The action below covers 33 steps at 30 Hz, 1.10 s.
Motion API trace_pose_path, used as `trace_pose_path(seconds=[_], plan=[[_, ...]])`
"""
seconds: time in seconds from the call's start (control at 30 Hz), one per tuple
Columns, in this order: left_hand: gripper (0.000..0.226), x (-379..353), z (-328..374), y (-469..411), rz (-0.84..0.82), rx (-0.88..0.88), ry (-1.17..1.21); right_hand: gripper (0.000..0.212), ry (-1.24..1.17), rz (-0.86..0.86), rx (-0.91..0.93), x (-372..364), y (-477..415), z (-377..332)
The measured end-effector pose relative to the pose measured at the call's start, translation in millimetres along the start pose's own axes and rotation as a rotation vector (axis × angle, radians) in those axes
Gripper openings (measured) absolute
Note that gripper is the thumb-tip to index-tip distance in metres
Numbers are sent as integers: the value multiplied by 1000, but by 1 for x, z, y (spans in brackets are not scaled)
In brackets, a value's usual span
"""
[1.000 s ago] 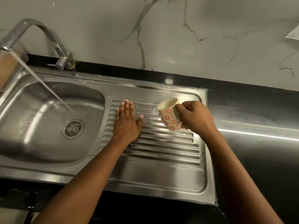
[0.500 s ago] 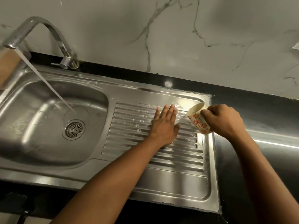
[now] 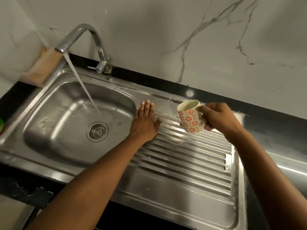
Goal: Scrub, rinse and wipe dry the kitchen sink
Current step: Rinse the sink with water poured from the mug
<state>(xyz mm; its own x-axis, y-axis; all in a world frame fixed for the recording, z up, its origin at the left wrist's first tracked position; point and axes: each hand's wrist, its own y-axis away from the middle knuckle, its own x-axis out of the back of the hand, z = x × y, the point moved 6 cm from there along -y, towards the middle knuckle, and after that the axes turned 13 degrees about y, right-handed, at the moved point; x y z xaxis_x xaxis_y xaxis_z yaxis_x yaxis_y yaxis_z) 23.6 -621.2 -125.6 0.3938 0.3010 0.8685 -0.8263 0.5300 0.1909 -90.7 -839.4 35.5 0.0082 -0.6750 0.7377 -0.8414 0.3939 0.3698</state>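
Right grip (image 3: 219,118): fingers and thumb are curled round the side of a cup (image 3: 189,118), clamped on it; the handle is hidden under the hand.
Cup: cream with red flower prints, tilted with its mouth up and to the left, held in the air above the far end of the drainboard (image 3: 191,155). Whether it holds anything cannot be told.
Left grip: the left grip (image 3: 144,123) lies flat and palm down, fingers straight and close together, thumb spread to the right; it holds nothing.
Contact: the palm presses on the steel strip between the basin (image 3: 54,130) and the first ridges of the drainboard, fingertips pointing to the wall.
Sink (image 3: 182,188): stainless steel, set into the desk right in front of the person, basin on the left, ridged drainboard on the right, with drops of water on the ridges.
Drain (image 3: 98,131): a round strainer in the basin floor, to the left of the left grip.
Tap (image 3: 89,35): a curved steel spout behind the basin.
Water (image 3: 79,83): one stream runs from the spout and lands in the basin just behind the drain.
Desk (image 3: 279,130): black and glossy, to the right of the sink.
Wall (image 3: 199,39): pale marble with dark veins.
Far left: a blurred brown block (image 3: 43,68) beside the basin's corner.
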Motion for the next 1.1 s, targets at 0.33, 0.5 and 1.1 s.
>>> trace_pose_path(seconds=[0.33, 0.5, 1.1], plan=[[83, 20, -44, -42, 43, -21, 182, 30, 570, 18, 132, -28, -49, -85], [93, 26, -67, -51, 133, -7, 195, 34, 580, 16, 208, -65, -85, -143], [77, 45, -99, -51, 110, -124, 149, 32, 658, -24, 168, -89, -107, -199]])
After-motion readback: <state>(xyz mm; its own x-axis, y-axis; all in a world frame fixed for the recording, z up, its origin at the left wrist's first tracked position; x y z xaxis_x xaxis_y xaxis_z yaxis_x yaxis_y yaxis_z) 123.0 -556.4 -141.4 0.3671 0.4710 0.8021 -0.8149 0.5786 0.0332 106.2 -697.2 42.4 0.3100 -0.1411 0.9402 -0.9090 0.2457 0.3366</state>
